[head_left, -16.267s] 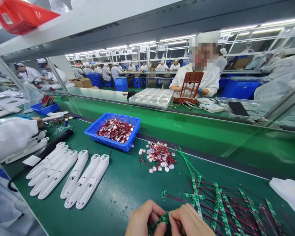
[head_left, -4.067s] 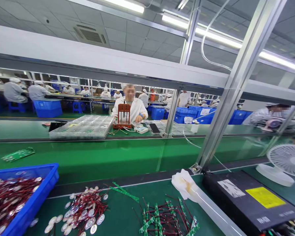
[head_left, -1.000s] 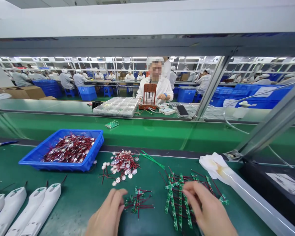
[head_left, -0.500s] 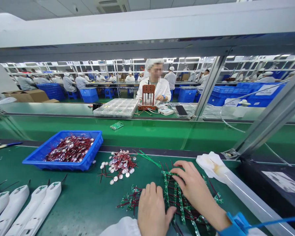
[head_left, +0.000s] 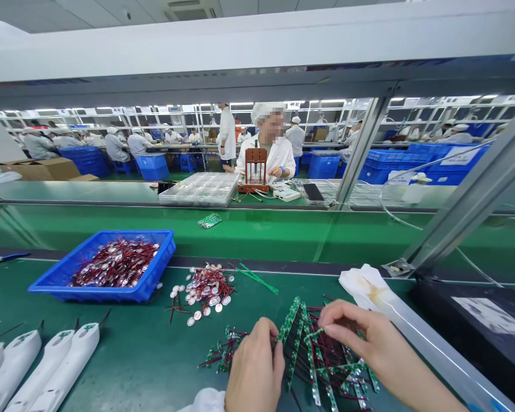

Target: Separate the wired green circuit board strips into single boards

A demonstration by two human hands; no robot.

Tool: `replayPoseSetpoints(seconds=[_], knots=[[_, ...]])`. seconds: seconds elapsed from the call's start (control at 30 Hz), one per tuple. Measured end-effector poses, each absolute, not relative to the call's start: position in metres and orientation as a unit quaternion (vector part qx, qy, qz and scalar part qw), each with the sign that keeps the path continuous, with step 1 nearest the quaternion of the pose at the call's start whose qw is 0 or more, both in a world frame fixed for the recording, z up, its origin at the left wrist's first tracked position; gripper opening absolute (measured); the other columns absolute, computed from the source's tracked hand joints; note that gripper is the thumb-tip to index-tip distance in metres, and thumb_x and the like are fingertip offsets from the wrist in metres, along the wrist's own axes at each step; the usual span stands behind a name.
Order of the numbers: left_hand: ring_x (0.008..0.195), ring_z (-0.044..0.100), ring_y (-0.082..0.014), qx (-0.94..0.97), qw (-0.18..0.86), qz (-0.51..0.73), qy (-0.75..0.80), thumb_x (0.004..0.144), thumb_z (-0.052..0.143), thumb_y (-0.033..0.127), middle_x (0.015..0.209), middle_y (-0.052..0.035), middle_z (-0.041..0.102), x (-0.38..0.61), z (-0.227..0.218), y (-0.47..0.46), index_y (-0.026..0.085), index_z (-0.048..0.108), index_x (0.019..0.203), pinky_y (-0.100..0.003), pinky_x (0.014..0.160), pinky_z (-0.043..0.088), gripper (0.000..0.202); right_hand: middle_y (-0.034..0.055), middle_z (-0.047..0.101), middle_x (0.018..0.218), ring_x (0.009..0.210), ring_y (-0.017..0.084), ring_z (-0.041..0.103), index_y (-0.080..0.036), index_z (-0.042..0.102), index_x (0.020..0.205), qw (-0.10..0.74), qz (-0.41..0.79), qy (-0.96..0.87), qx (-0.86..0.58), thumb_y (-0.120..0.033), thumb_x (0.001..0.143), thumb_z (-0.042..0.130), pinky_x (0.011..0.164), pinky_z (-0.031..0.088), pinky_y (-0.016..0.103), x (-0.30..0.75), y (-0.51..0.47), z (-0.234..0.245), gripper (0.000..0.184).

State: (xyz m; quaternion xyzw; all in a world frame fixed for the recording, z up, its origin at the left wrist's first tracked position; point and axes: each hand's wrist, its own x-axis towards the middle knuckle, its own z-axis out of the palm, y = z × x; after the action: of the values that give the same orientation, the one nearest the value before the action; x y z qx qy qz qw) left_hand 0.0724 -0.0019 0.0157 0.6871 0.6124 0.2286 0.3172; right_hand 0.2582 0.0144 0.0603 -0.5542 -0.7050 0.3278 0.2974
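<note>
My left hand (head_left: 255, 366) is closed, thumb and fingers pinching the lower end of a green circuit board strip (head_left: 290, 319) that tilts up from the pile. My right hand (head_left: 363, 337) is closed too, thumb and forefinger on the end of another small green strip (head_left: 313, 334). Under and between both hands lies a tangled pile of circuit board strips (head_left: 311, 366) with dark red wires. A smaller bunch of wired green boards (head_left: 225, 349) sits left of my left hand, partly hidden by it. Two loose thin green strips (head_left: 257, 278) lie beyond the hands.
Behind to the left are a heap of wired silver discs (head_left: 208, 289) and a blue tray (head_left: 47, 284) full of more. White casings (head_left: 64, 366) lie front left. A white tube-like bag (head_left: 412, 317) and a black box (head_left: 467, 337) border the right. A metal post (head_left: 450, 194) slants there.
My left hand has taken hold of a circuit board strip and tilted it up. My right hand has moved right and nearer, its fingers now pinched together. The view has shifted slightly.
</note>
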Motion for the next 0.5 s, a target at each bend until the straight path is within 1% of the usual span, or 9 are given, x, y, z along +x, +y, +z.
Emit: replayPoseSetpoints(seconds=[0.07,0.1,0.13,0.2,0.27,0.3,0.4,0.47,0.5], knots=[[0.068,0.057,-0.0128,0.662,0.431,0.273,0.549,0.082,0.033,0.021,0.076,-0.004,0.06,0.065,0.018,-0.002,0.017,0.043,0.085,-0.025,0.067,0.045,0.011,0.001,0.054,0.109,0.102,0.014,0.052,-0.02,0.059,0.064,0.293,0.313,-0.712,-0.555,-0.039,0.074,0.051,0.086,0.044,0.023,0.253,0.013,0.06,0.024],[0.063,0.057,-0.0108,0.648,0.477,0.293,0.516,0.082,0.035,0.023,0.073,-0.0035,0.06,0.061,0.02,-0.002,0.017,0.042,0.083,-0.021,0.063,0.045,0.009,-0.0004,0.05,0.117,0.111,0.016,0.047,-0.02,0.059,0.063,0.29,0.312,-0.714,-0.556,-0.038,0.074,0.051,0.093,0.04,0.026,0.249,0.012,0.06,0.022],[0.06,0.056,-0.0093,0.633,0.506,0.312,0.495,0.081,0.037,0.025,0.071,-0.0033,0.059,0.057,0.022,-0.003,0.017,0.042,0.082,-0.019,0.06,0.045,0.01,-0.0002,0.051,0.116,0.111,0.015,0.047,-0.02,0.059,0.064,0.281,0.319,-0.713,-0.557,-0.036,0.074,0.05,0.093,0.04,0.025,0.245,0.012,0.061,0.021],[0.057,0.056,-0.0081,0.613,0.529,0.331,0.485,0.079,0.042,0.031,0.07,-0.0036,0.06,0.047,0.027,-0.007,0.016,0.042,0.08,-0.018,0.058,0.045,0.015,0.0006,0.059,0.095,0.091,0.011,0.055,-0.019,0.057,0.068,0.256,0.349,-0.706,-0.561,-0.035,0.078,0.047,0.079,0.043,0.018,0.235,0.01,0.062,0.021],[0.059,0.057,-0.0084,0.603,0.542,0.323,0.488,0.079,0.043,0.039,0.069,-0.0044,0.06,0.036,0.033,-0.011,0.015,0.044,0.077,-0.017,0.059,0.044,0.024,-0.0021,0.058,0.073,0.07,0.006,0.054,-0.018,0.056,0.071,0.239,0.365,-0.702,-0.562,-0.035,0.079,0.047,0.063,0.04,0.013,0.225,0.008,0.064,0.021],[0.06,0.057,-0.0085,0.599,0.553,0.315,0.486,0.08,0.041,0.043,0.069,-0.005,0.06,0.031,0.036,-0.012,0.015,0.044,0.076,-0.017,0.06,0.044,0.029,-0.0033,0.057,0.068,0.065,0.005,0.052,-0.018,0.057,0.071,0.234,0.367,-0.707,-0.558,-0.034,0.079,0.048,0.059,0.039,0.011,0.22,0.006,0.064,0.02],[0.06,0.054,-0.0063,0.592,0.586,0.299,0.466,0.078,0.042,0.05,0.077,-0.005,0.059,0.017,0.042,-0.016,0.013,0.046,0.087,-0.014,0.055,0.039,0.038,-0.0063,0.059,0.069,0.066,0.002,0.054,-0.019,0.058,0.068,0.229,0.36,-0.748,-0.508,-0.026,0.078,0.052,0.061,0.038,0.008,0.205,0.0,0.061,0.014],[0.056,0.048,-0.0045,0.606,0.581,0.279,0.465,0.075,0.048,0.047,0.077,-0.0037,0.057,0.012,0.042,-0.017,0.013,0.045,0.092,-0.012,0.051,0.035,0.038,-0.0081,0.06,0.073,0.069,0.0,0.056,-0.021,0.059,0.069,0.233,0.341,-0.779,-0.472,-0.022,0.078,0.051,0.065,0.039,0.005,0.196,-0.004,0.055,0.012],[0.054,0.046,-0.0041,0.615,0.575,0.264,0.471,0.075,0.049,0.044,0.072,-0.0025,0.056,0.01,0.042,-0.018,0.013,0.046,0.09,-0.012,0.05,0.034,0.034,-0.0089,0.06,0.074,0.07,-0.001,0.056,-0.023,0.06,0.075,0.244,0.324,-0.787,-0.464,-0.021,0.078,0.052,0.067,0.039,0.003,0.192,-0.005,0.052,0.008]])
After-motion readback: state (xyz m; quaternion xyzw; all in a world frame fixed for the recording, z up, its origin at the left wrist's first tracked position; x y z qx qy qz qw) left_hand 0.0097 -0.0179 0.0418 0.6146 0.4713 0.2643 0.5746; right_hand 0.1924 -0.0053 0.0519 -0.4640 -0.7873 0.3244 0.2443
